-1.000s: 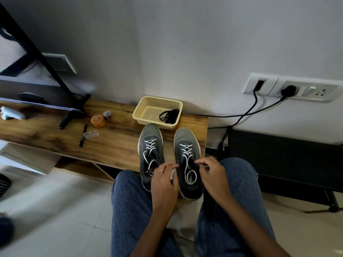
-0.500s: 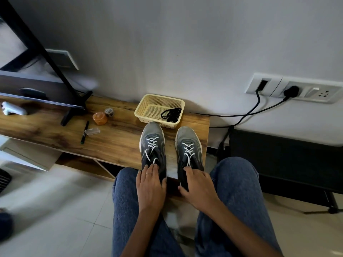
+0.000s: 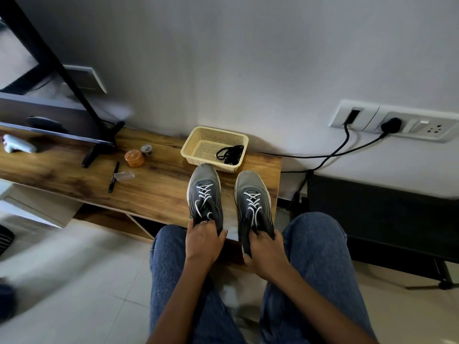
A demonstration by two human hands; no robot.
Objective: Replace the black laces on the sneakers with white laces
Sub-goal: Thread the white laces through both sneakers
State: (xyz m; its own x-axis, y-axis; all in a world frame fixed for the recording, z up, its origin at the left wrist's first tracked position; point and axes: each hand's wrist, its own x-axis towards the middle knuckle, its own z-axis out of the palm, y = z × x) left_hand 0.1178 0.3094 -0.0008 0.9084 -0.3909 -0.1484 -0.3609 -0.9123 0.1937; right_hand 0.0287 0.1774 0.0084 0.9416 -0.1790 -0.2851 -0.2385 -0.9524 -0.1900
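Both hands curl around the sneaker heels: left hand (image 3: 203, 240) grips the left sneaker (image 3: 205, 194), right hand (image 3: 265, 252) the right sneaker (image 3: 253, 202). Both carry white laces (image 3: 253, 202); black laces (image 3: 229, 153) lie in the basket (image 3: 198, 137) on the tabletop (image 3: 154, 189)

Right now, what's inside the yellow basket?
A bundle of black laces lies in the right part of the yellow basket. The basket floor under the bundle is covered; the rest of it shows bare mesh.
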